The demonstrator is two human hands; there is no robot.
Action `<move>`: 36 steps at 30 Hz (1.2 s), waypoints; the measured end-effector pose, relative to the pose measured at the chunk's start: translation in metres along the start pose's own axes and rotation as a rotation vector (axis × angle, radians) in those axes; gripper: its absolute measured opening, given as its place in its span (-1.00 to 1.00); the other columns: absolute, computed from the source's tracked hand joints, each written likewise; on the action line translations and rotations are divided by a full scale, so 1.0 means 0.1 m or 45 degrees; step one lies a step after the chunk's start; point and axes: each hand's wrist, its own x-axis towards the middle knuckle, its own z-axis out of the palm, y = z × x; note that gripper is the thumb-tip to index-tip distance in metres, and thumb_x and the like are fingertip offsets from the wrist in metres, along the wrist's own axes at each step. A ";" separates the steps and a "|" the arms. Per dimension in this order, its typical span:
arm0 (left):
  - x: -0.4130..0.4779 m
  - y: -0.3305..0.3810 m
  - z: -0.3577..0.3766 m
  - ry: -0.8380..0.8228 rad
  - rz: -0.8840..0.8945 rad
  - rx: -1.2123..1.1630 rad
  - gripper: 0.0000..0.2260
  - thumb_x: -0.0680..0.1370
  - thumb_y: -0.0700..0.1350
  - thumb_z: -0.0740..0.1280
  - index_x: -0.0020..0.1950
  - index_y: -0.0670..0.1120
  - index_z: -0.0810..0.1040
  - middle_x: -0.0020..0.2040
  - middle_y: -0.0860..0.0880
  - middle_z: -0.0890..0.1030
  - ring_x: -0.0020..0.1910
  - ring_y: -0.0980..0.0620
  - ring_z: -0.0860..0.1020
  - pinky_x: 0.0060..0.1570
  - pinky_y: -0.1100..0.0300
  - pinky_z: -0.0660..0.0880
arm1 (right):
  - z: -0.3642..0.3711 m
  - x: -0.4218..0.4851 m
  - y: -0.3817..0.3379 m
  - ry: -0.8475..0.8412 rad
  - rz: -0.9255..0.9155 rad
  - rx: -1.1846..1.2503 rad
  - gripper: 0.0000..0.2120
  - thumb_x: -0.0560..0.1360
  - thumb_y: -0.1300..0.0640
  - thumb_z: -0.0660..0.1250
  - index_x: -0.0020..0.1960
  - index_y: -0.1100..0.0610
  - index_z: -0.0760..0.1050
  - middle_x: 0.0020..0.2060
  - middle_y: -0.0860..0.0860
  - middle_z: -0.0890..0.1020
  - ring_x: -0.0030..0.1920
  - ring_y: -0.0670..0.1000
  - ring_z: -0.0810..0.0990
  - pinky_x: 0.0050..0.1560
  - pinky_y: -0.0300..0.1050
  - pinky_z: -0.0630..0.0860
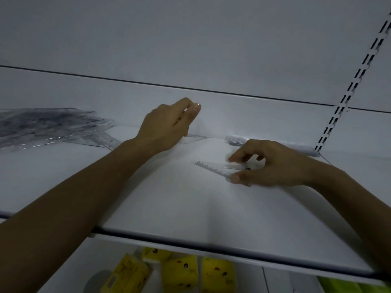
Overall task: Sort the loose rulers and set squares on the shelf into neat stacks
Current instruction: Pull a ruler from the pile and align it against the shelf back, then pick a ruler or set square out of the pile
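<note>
The left grip is far back on the white shelf, close to the back wall. Its fingers are curled, and thumb and forefinger pinch the top of a clear upright square. That square is faint, but its lower edge shows just right of the heel of the hand, resting on the shelf where the shelf meets the wall.

The right grip is nearer and to the right, half closed. Its forefinger tip is on the far edge and its thumb tip on the near edge of a clear flat square. This square lies on the shelf with its pointed end and printed scale sticking out leftward from the fingers. The rest of it is hidden under the hand.

The two squares are apart, with bare shelf between them.

A loose pile of clear rulers and squares sprawls at the far left of the shelf, well away from both hands. A low stack of clear rulers lies along the wall just behind the right grip.

A slotted upright runs up the right side. Yellow packs sit on the level below.
</note>
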 end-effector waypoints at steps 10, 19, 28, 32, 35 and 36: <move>-0.11 0.18 -0.13 -0.483 0.390 0.533 -0.54 0.59 0.23 -0.05 0.42 0.08 0.27 0.31 0.06 0.46 0.24 0.05 0.42 0.13 0.09 0.38 | -0.08 0.13 -0.31 0.224 -0.019 -0.063 -0.42 0.29 -0.36 0.31 0.22 -0.10 0.46 0.15 -0.13 0.53 0.10 -0.12 0.49 0.16 -0.10 0.45; -0.21 -1.01 -1.37 -0.533 0.276 0.869 -0.21 0.38 0.45 -0.28 0.45 0.08 0.20 0.39 0.05 0.38 0.32 0.03 0.36 0.21 0.08 0.34 | 0.24 0.82 -1.34 0.138 -0.168 -0.334 -0.44 0.43 -0.28 0.29 0.35 -0.09 0.33 0.31 -0.08 0.43 0.29 -0.03 0.39 0.25 -0.07 0.36; -1.04 -1.99 -1.63 -0.684 -0.422 0.677 -0.14 0.37 0.52 -0.17 0.53 0.08 -0.20 0.57 0.01 -0.06 0.53 -0.06 -0.09 0.42 -0.26 -0.15 | 1.02 1.96 -2.55 -0.064 -0.094 -0.424 -0.28 0.40 -0.36 0.24 0.42 0.00 0.20 0.29 0.05 0.42 0.23 0.10 0.45 0.17 0.01 0.40; -0.90 -2.26 -1.68 -0.739 -0.339 0.671 -0.25 0.47 0.43 -0.04 0.53 0.10 -0.19 0.56 -0.01 -0.14 0.53 -0.09 -0.13 0.42 -0.27 -0.19 | 1.18 2.27 -2.69 -0.103 -0.070 -0.312 -0.45 0.43 -0.26 0.28 0.29 0.03 0.35 0.22 0.06 0.52 0.13 0.06 0.50 0.16 -0.06 0.42; -0.77 -2.37 -1.72 -0.830 -0.175 0.666 -0.19 0.39 0.51 -0.08 0.53 0.12 -0.08 0.56 -0.04 0.00 0.51 -0.14 0.04 0.42 -0.23 -0.03 | 1.25 2.16 -2.64 -0.077 -0.028 -0.162 -0.48 0.53 -0.13 0.25 0.43 0.03 0.30 0.36 0.03 0.43 0.31 0.05 0.42 0.23 -0.20 0.27; -0.73 -2.38 -1.74 -0.830 -0.101 0.697 -0.16 0.35 0.53 -0.11 0.53 0.13 -0.01 0.55 -0.05 0.08 0.48 -0.15 0.11 0.40 -0.20 0.04 | 1.28 2.12 -2.60 -0.028 -0.013 -0.134 -0.49 0.54 -0.11 0.23 0.44 0.02 0.29 0.38 0.03 0.42 0.33 0.05 0.40 0.23 -0.22 0.26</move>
